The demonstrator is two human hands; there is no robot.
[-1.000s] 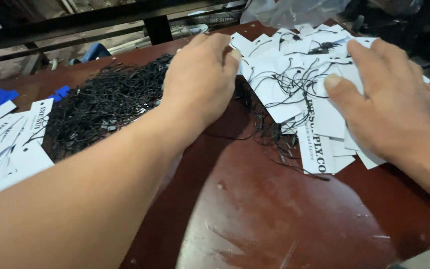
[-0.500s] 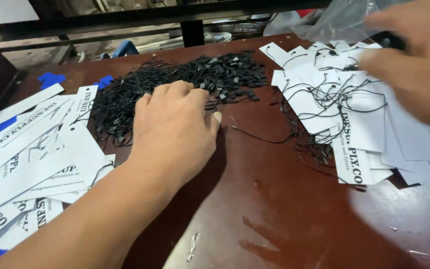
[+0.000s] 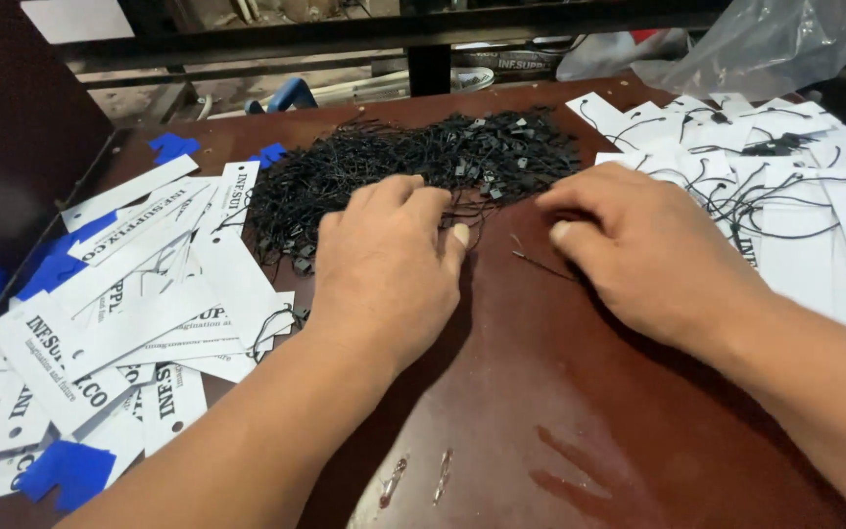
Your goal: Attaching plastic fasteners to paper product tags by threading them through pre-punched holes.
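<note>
A heap of thin black string loops (image 3: 413, 167) lies at the middle of the dark red table (image 3: 540, 392). My left hand (image 3: 384, 269) rests palm down on the heap's near edge, fingers curled into the strings. My right hand (image 3: 643, 250) lies beside it, fingertips pinching at a single black string (image 3: 540, 264) on the bare table. Whether the pinch holds that string is unclear. White paper tags (image 3: 139, 294) without strings are spread to the left. White tags with black strings attached (image 3: 775, 167) lie to the right, behind my right hand.
Blue paper scraps (image 3: 66, 470) lie among the left tags and near the back left. A clear plastic bag (image 3: 766, 39) sits at the back right. A dark metal frame (image 3: 423, 39) runs along the table's far edge. Scratches mark the near tabletop.
The view shifted left. My left hand slid from the right tag pile to the string heap's near edge. My right hand came down from the upper right to the table beside it.
</note>
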